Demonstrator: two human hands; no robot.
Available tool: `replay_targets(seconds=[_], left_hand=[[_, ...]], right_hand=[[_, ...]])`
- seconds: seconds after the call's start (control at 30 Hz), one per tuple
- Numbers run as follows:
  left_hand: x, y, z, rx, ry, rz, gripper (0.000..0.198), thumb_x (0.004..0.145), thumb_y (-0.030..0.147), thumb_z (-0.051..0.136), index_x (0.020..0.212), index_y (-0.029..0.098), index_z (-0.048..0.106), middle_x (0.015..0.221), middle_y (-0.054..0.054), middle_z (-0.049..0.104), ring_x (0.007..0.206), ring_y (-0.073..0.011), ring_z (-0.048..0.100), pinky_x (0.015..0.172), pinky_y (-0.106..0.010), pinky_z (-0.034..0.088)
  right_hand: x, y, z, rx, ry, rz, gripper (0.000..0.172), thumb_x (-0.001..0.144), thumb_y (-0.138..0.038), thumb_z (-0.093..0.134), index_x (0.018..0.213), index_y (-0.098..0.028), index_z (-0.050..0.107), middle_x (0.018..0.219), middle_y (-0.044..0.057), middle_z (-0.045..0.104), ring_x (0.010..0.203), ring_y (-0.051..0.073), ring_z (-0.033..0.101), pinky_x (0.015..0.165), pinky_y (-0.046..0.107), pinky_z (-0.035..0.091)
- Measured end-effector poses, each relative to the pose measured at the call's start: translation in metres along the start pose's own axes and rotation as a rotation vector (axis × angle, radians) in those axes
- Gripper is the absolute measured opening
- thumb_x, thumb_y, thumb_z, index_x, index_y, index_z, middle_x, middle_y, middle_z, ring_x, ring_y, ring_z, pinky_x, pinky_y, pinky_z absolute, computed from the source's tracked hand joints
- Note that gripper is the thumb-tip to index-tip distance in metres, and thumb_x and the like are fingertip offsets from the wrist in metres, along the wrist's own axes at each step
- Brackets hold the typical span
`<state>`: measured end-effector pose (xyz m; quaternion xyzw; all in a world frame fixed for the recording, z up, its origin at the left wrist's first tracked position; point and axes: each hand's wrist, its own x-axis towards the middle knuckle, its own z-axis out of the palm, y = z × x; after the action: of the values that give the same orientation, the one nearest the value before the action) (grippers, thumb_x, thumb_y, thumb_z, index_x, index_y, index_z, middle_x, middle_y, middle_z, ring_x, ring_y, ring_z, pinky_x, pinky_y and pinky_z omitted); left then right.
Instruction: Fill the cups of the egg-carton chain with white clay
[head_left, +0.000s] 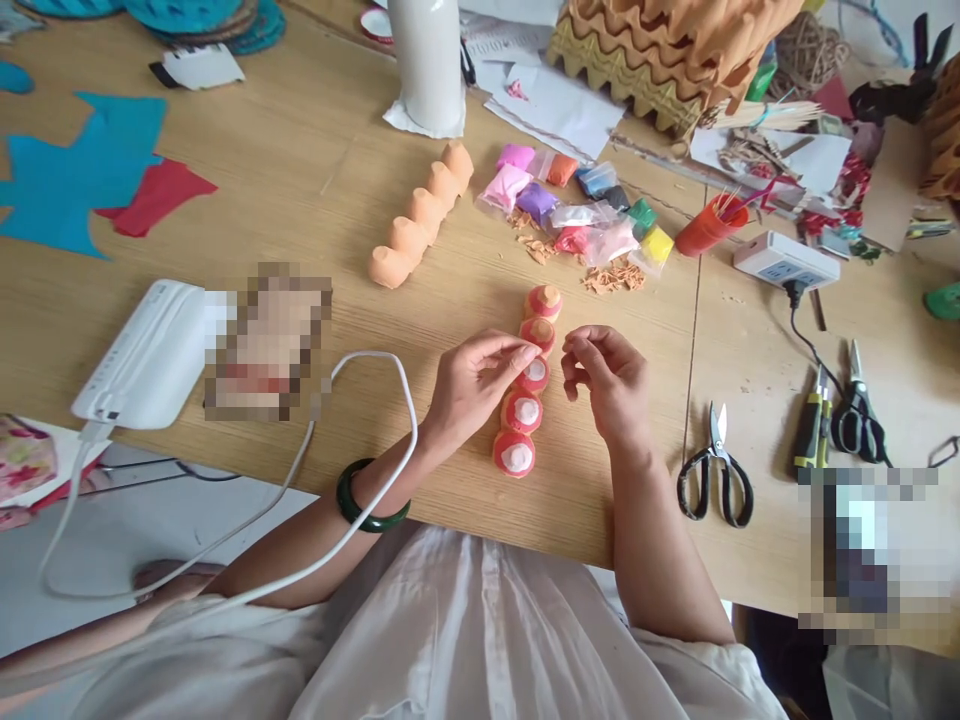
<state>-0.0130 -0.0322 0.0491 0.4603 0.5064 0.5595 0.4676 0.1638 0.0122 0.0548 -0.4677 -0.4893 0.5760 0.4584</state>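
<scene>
A strip of egg-carton cups (523,412) lies on the table in front of me, running away from my body. Red covers the cups; the nearer ones carry white or pale pink clay-like caps, while the far two show bare orange tops. My left hand (476,378) reaches over the strip from the left, thumb and forefinger pinched beside the middle cups. To the right of the strip, slightly above the table, my right hand (611,385) has its fingers curled and thumb pressed to them. Whatever either pinch holds is too small to make out.
A plain orange carton strip (412,222) lies farther back, beside colourful clay packets (577,215). Scissors (716,470) rest at right. A white power bank (142,350) sits left; its white cable (409,400) crosses over my left forearm. A white bottle (427,65) stands behind.
</scene>
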Motion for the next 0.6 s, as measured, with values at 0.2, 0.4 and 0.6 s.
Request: replay_targets(seconds=[0.2, 0.4, 0.6], left_hand=[[0.007, 0.002, 0.009, 0.035, -0.022, -0.026, 0.026, 0.093, 0.046, 0.077, 0.084, 0.021, 0.079, 0.083, -0.003, 0.079, 0.077, -0.0168, 0.075, 0.072, -0.028, 0.059], [0.01, -0.001, 0.012, 0.054, -0.034, -0.048, 0.038, 0.092, 0.056, 0.079, 0.082, 0.02, 0.076, 0.078, -0.003, 0.078, 0.073, -0.0166, 0.074, 0.07, -0.028, 0.057], [0.012, 0.005, 0.016, 0.055, -0.042, -0.033, 0.043, 0.095, 0.059, 0.075, 0.077, 0.02, 0.076, 0.075, -0.004, 0.078, 0.07, -0.017, 0.072, 0.068, -0.029, 0.055]], right_hand=[[-0.008, -0.005, 0.005, -0.002, -0.144, -0.043, 0.039, 0.088, -0.057, 0.087, 0.104, -0.023, 0.077, 0.069, -0.004, 0.059, 0.053, 0.008, 0.041, 0.046, 0.023, 0.032], [-0.009, -0.002, 0.001, -0.165, -0.137, -0.151, 0.041, 0.085, -0.06, 0.089, 0.098, -0.022, 0.08, 0.083, 0.001, 0.074, 0.061, 0.01, 0.051, 0.056, 0.027, 0.042], [-0.008, -0.002, 0.003, -0.189, -0.025, -0.182, 0.043, 0.084, -0.063, 0.088, 0.09, -0.021, 0.079, 0.073, 0.001, 0.072, 0.058, 0.011, 0.049, 0.052, 0.027, 0.039]])
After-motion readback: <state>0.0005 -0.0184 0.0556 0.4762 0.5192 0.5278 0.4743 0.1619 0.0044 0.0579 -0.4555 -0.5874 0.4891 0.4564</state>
